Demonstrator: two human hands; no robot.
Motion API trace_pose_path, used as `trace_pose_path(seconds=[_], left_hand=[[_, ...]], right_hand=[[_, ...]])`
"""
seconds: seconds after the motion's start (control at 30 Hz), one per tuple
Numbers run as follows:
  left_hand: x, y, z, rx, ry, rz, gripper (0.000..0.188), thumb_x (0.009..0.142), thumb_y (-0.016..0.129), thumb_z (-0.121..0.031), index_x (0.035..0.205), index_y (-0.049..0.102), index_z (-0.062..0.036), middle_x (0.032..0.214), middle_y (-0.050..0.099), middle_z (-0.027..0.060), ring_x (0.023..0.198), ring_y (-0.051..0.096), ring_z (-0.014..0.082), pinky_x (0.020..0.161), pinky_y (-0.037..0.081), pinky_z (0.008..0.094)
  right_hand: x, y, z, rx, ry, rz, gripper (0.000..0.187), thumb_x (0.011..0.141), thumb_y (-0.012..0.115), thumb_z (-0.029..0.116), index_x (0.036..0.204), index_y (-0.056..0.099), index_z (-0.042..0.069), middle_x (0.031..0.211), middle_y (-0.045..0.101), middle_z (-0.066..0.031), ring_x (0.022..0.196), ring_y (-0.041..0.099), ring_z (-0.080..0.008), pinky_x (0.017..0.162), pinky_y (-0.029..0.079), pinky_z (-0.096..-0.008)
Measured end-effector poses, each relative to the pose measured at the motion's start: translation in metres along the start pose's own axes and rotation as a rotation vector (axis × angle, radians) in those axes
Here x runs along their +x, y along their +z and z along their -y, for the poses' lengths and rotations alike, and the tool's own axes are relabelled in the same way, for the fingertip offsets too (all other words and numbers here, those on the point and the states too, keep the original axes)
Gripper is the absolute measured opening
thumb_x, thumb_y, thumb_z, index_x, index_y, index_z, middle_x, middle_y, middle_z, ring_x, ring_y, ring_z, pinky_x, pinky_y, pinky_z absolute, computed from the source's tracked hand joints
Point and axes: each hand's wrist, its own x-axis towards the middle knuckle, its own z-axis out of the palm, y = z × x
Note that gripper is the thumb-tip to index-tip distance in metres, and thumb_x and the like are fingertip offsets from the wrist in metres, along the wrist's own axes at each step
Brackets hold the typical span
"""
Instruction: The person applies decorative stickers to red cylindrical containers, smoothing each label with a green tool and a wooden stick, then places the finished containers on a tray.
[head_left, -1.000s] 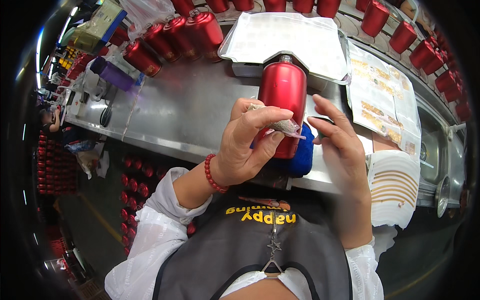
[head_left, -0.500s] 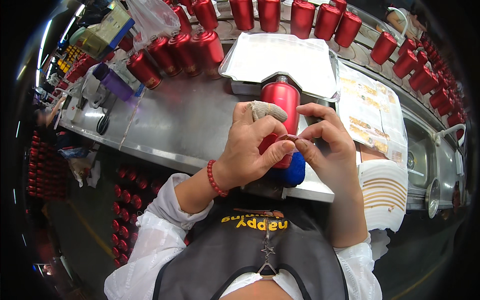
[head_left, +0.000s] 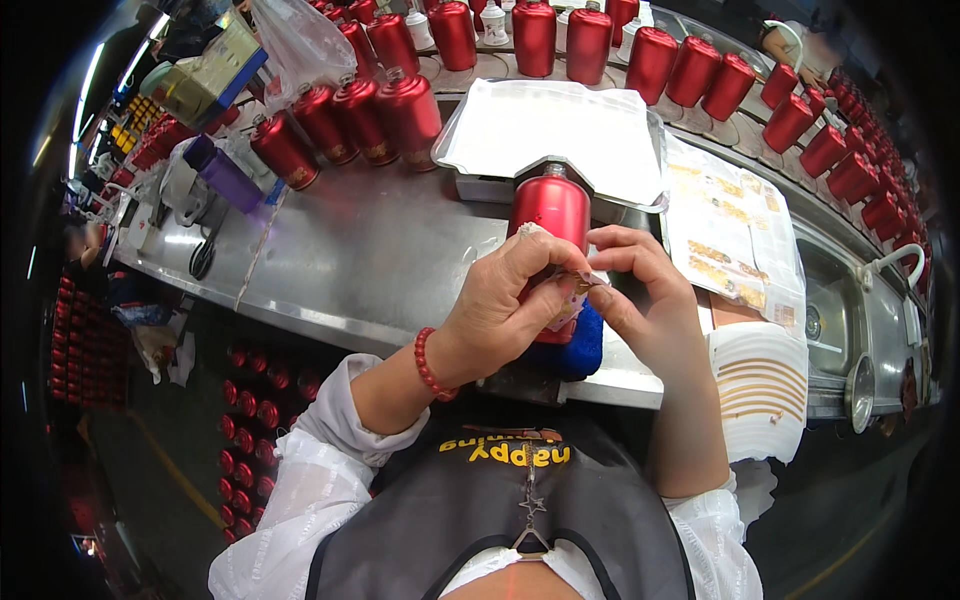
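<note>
Together, the left hand and right hand pinch a small, thin patterned piece between thumbs and fingers, over the lower end of 1 red bottle. Its neck meets a dark notched rest; a blue pad sits beside its base.

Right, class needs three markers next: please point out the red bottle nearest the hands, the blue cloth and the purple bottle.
Red bottle (head_left: 551, 207): head view, on its body below the neck.
Blue cloth (head_left: 578, 352): head view, on its visible middle.
Purple bottle (head_left: 229, 181): head view, on its body.
</note>
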Motion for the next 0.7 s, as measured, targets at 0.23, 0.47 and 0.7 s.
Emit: trace_pose_path(seconds=[0.23, 0.47, 0.7], left_hand=[[0.003, 0.004, -0.002, -0.097, -0.013, 0.063, 0.026, 0.096, 0.054, 0.004, 0.121, 0.058, -0.0039, 0.092, 0.062, 0.0036, 0.079, 0.063, 0.0089, 0.071, 0.053, 0.0238], [-0.001, 0.006, -0.001, 0.051, -0.024, 0.064, 0.040, 0.096, 0.054, 0.001, 0.134, 0.046, -0.0064, 0.092, 0.064, 0.0062, 0.075, 0.065, 0.0100, 0.067, 0.054, 0.0254], [-0.002, 0.008, 0.005, 0.139, 0.001, 0.038, 0.038, 0.090, 0.064, -0.005, 0.126, 0.051, -0.0073, 0.094, 0.062, 0.0101, 0.088, 0.064, 0.0216, 0.078, 0.052, 0.0328]], right_hand=[[-0.001, -0.002, -0.010, 0.031, -0.057, 0.046, 0.024, 0.088, 0.077, 0.023, 0.094, 0.069, 0.001, 0.118, 0.063, -0.0109, 0.082, 0.055, -0.0104, 0.067, 0.043, -0.0240], [-0.002, 0.001, -0.008, 0.121, 0.025, -0.017, 0.014, 0.086, 0.076, 0.007, 0.090, 0.064, 0.001, 0.125, 0.060, -0.0114, 0.103, 0.057, -0.0163, 0.087, 0.046, -0.0295], [0.000, 0.002, -0.007, 0.114, -0.018, -0.087, 0.016, 0.082, 0.074, -0.002, 0.088, 0.061, 0.004, 0.128, 0.060, -0.0118, 0.118, 0.056, -0.0194, 0.099, 0.046, -0.0322]])
